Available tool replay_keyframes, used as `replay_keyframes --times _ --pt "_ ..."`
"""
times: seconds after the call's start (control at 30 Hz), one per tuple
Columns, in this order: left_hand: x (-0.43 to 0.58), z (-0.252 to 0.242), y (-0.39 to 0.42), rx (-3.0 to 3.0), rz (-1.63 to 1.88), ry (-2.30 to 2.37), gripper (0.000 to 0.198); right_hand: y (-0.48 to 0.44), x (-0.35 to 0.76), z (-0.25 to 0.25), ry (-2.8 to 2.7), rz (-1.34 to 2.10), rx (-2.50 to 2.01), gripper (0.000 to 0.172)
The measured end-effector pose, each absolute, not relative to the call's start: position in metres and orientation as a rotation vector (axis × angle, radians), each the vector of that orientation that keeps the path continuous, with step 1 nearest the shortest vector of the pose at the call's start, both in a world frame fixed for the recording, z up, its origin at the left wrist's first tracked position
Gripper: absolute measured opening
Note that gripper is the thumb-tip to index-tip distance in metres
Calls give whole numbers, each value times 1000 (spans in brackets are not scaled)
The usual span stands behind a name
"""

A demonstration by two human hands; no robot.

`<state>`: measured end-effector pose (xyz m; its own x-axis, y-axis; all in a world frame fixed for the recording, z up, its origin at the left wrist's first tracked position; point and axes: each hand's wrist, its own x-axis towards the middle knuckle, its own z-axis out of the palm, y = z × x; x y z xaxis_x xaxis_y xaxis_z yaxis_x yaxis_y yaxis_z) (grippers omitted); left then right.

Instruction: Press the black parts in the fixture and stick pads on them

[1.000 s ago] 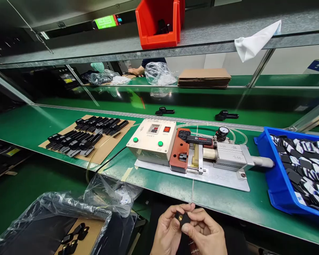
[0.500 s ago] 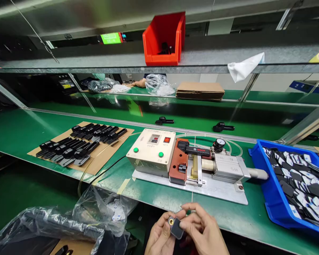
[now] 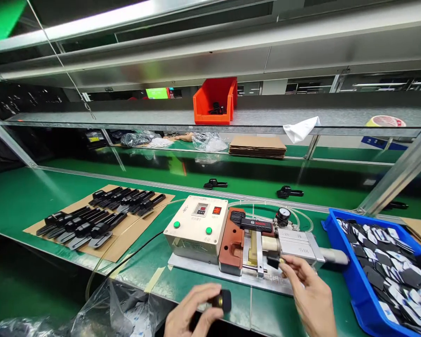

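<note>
Your left hand (image 3: 192, 309) is at the near edge of the desk, its fingers and thumb closed around a small black moulded part (image 3: 223, 301), with a glint of brass showing at the end nearest your fingers. Your right hand (image 3: 310, 292) is further along, thumb and fingers pinched together on a second small black piece (image 3: 272, 261) with a brass tip. That piece sits just in front of the long silver pneumatic cylinder (image 3: 296, 244), beside the rust-orange fixture block (image 3: 230, 245); you cannot tell from this view whether it touches the press.

The block and cylinder are mounted on a flat aluminium base plate (image 3: 210, 270), with a cream control box (image 3: 195, 229) carrying two green buttons and two digital readouts to the left. A round pressure gauge (image 3: 283, 216) stands behind the cylinder. To your right, a blue plastic bin (image 3: 351, 276) holds a heap of flat black pads with white backing. To your left, a brown cardboard sheet (image 3: 119, 243) on the green desk (image 3: 24, 196) carries two rows of long black parts, and a crumpled clear plastic bag (image 3: 126, 306) lies at the near edge.
</note>
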<state>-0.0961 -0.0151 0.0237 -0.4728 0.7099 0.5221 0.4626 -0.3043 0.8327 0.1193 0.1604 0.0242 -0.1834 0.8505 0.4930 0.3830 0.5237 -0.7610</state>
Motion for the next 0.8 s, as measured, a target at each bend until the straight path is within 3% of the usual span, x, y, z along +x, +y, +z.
replay_keyframes --times 0.1,0.2,0.37,0.47,0.63,0.8 --pt "-108 61 16 2185 1731 2022 31 158 149 -8 -1831 293 -1047 25" --pt "-111 81 53 2588 1367 2216 30 144 161 -20 -1887 168 -989 18" --pt "-117 69 96 2877 813 2315 13 137 206 14 -1883 0 -988 12" --pt "-126 54 103 2983 675 2324 17 164 264 46 -1743 -95 -1244 15" --pt "-137 48 102 3068 699 2288 23 235 337 66 -1750 -98 -1743 22" --pt "-130 55 78 2933 1095 2098 39 256 349 62 -1764 -26 -1838 22"
